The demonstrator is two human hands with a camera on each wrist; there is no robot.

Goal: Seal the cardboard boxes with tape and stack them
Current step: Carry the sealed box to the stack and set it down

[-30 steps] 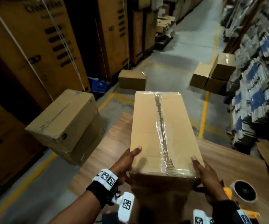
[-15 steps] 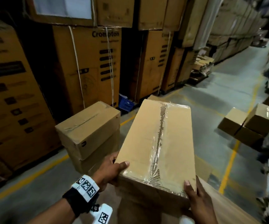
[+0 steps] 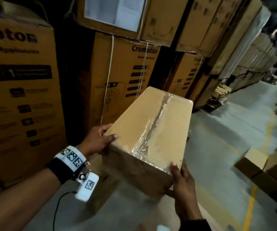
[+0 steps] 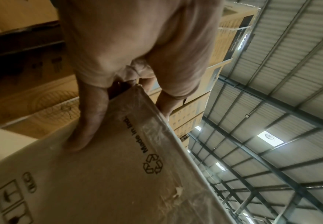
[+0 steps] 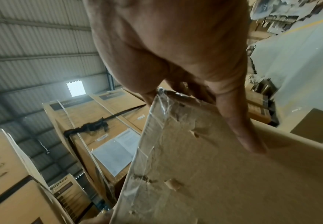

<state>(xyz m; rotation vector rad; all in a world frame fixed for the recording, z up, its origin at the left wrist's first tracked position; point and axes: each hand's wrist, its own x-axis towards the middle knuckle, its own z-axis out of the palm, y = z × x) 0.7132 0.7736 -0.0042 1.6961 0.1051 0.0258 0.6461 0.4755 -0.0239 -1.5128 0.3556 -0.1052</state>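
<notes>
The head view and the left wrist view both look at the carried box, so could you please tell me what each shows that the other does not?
Only the head view shows the right hand on the box's near right corner, the tape strip along its top, and two small boxes on the floor. Only the left wrist view shows the recycling symbol printed on the box's side and the roof. Both show the left hand gripping the sealed box.
</notes>
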